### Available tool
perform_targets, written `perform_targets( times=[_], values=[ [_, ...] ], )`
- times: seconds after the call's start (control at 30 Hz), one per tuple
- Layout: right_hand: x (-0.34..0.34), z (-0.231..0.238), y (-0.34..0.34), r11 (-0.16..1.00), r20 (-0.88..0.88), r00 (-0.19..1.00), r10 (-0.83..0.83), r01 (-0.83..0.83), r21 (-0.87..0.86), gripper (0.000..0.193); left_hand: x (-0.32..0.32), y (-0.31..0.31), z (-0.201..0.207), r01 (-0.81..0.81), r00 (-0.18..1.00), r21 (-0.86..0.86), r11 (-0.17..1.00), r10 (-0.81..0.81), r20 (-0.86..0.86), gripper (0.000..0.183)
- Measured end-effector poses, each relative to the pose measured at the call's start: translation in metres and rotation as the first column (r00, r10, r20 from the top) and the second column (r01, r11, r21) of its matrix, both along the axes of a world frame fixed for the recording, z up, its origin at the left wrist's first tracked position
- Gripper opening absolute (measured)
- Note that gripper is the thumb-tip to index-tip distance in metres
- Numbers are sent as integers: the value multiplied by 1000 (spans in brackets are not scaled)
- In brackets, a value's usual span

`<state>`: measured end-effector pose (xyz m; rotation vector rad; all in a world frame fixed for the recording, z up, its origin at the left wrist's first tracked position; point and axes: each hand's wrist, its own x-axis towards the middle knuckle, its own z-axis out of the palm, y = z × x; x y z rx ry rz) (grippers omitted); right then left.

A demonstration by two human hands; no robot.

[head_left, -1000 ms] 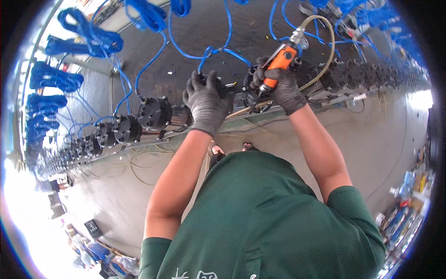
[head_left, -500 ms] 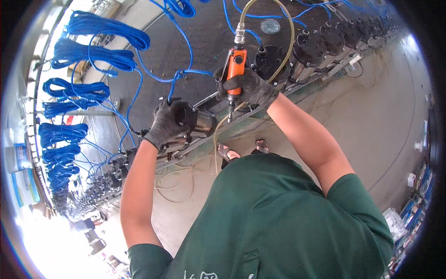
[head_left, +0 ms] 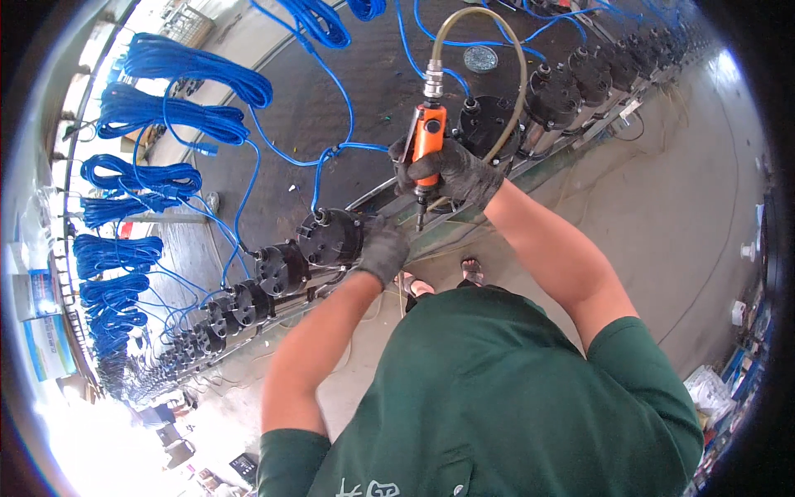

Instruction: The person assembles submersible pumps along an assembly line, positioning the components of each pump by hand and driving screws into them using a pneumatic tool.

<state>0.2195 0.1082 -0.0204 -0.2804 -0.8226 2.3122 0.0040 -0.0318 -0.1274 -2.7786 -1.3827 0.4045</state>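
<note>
My right hand (head_left: pixel 454 172), in a dark grey glove, is closed round an orange air screwdriver (head_left: pixel 430 139). The tool stands upright, its bit pointing down, and a yellowish air hose (head_left: pixel 520 83) loops from its top fitting. To the left, my gloved left hand (head_left: pixel 384 251) is at the near right side of a metal cylinder with a round black cap (head_left: pixel 330 238). Its fingers are smeared and partly hidden, so their grip does not show. A blue cable (head_left: pixel 317 186) rises from that cap. Right of the screwdriver is another black-capped cylinder (head_left: pixel 487 124).
Similar capped cylinders (head_left: pixel 281 267) line the bench edge both ways. Coiled blue cables (head_left: pixel 199 70) hang at the left. On the dark bench top (head_left: pixel 290 108) lies a small round dish (head_left: pixel 480 59). Hoses trail across the floor (head_left: pixel 646 207).
My left hand has moved right and down, off the cap to the cylinder's side. The cylinder stands more upright. The screwdriver in my right hand has dropped slightly in the view.
</note>
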Motion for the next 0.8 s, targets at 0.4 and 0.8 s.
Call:
perform_targets(
  times=[0.4, 0.8],
  values=[
    [-52, 43, -28, 943, 289, 938, -193, 96, 320, 55, -3, 49, -125, -565, 711, -100, 819, 545, 445, 27],
    [-104, 40, -35, 911, 194, 966, -173, 82, 405, 43, 18, 70, -65, -574, 629, -239, 783, 609, 484, 34]
  ],
)
